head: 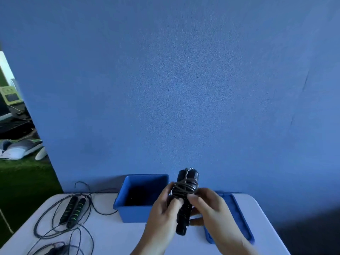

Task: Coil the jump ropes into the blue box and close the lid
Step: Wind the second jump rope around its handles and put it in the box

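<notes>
While the box (132, 214) stands open, its dark inside unreadable, left hand (163, 216) and right hand (211, 207) grip a wound rope (185, 184) just before it. The lid (242, 227) lies right on the table (119, 236), and a loose rope (73, 211) lies left.

Blue wall (184, 80) behind white table (114, 234), green floor (22, 177) left

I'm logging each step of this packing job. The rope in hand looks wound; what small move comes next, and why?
Probably lower the wound jump rope into the blue box. Its cord already wraps the handles, the left hand and right hand both grip it, and the box stands open right beside it, lid off.
</notes>
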A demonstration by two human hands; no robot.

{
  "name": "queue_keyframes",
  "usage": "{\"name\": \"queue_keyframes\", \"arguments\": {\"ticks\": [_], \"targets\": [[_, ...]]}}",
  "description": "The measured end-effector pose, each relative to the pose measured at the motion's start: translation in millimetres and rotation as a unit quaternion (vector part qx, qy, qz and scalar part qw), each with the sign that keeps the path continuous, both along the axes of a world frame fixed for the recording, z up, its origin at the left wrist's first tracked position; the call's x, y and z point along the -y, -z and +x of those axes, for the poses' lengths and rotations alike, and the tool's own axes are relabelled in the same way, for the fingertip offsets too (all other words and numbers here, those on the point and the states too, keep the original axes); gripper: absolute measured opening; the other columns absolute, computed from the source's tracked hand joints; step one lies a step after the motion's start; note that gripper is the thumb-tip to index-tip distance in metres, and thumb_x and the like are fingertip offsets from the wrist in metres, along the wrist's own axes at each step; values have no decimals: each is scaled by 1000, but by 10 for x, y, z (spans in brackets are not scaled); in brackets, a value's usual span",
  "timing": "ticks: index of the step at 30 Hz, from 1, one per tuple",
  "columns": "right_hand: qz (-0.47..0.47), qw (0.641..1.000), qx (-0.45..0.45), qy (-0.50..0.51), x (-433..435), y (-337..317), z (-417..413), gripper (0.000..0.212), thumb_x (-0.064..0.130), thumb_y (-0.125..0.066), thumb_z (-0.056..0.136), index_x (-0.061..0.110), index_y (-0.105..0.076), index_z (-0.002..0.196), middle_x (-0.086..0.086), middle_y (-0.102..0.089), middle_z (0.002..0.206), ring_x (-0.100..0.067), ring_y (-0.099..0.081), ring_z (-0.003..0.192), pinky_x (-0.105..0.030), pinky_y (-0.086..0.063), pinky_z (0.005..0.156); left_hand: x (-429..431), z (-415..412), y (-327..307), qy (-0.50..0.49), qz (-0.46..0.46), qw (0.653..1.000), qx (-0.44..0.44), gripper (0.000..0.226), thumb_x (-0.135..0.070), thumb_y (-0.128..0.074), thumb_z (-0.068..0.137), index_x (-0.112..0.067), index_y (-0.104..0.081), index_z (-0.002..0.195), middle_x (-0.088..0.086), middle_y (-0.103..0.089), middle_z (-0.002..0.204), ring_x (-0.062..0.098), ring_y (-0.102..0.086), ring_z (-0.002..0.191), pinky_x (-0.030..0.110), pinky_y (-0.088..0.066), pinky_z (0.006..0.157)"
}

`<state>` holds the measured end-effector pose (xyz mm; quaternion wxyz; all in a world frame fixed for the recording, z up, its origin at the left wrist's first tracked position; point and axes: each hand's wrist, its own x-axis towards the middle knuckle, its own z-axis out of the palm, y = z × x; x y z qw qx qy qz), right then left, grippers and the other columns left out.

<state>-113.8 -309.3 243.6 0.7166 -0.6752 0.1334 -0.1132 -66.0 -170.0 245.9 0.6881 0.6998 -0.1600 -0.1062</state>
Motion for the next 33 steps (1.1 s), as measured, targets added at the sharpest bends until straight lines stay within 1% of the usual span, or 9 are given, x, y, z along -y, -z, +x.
{"name": "queue_keyframes", "arguments": {"ticks": [2,3,7,15,21,24,28,31,33], "targets": [[27,1000,3,14,-7,17,-11,12,14,-64,95,3,-68,100,-16,-72,80,-26,-70,64,-43,-60,61,72,-76,0,4,6,1000,20,27,-14,-58,97,-32,-74,109,-9,-78,101,5,-71,95,14,-52,80],[30,999,4,17,-7,30,-18,13,14,-63,96,4,-68,100,-16,-71,79,-27,-69,64,-44,-60,60,100,-109,5,-2,10,1000,21,29,-10,-57,99,-31,-74,108,-7,-79,100,7,-72,94,14,-52,78],[48,999,1,1,13,63,-35,14,14,-61,97,3,-70,97,-15,-69,75,-27,-67,61,-42,-59,57,150,-171,115,-40,19,998,33,30,-26,-57,87,-33,-71,112,-5,-78,104,13,-73,97,27,-56,89],[92,995,-20,-44,-15,121,18,18,15,-60,99,3,-73,96,-32,-68,92,-36,-67,62,-45,-60,59,69,-187,274,-74,48,994,65,37,-28,-56,88,-31,-64,123,-7,-77,107,12,-72,100,23,-53,88],[100,992,-43,-56,-198,223,223,19,17,-60,99,5,-75,97,-33,-66,98,-36,-67,64,-48,-60,61,-137,-34,400,-83,45,994,53,41,-35,-58,89,-34,-60,131,-3,-76,112,17,-72,104,43,-54,99],[109,991,-59,-57,-352,251,366,20,19,-61,98,5,-75,95,-27,-66,86,-34,-64,61,-46,-59,61,-285,106,478,-90,34,994,43,49,-45,-61,83,-35,-60,131,-4,-76,113,15,-72,106,41,-54,99],[103,990,-88,-46,-627,292,579,23,21,-62,98,3,-75,91,-22,-63,75,-33,-61,60,-49,-60,63,-558,375,614,-89,30,995,21,53,-45,-63,80,-34,-60,132,-4,-75,115,13,-71,107,40,-54,100],[96,989,-106,-26,-859,345,767,22,20,-63,98,2,-74,92,-24,-63,77,-36,-62,63,-55,-61,66,-755,614,713,-98,33,995,7,55,-54,-63,73,-45,-61,128,-4,-76,110,10,-72,102,41,-56,97],[93,990,-108,-8,-1020,382,899,22,19,-63,98,-1,-72,95,-24,-65,77,-36,-64,64,-57,-61,68,-865,781,784,-94,26,995,-1,46,-50,-65,76,-52,-62,121,-5,-77,107,9,-73,99,37,-58,92]]}}
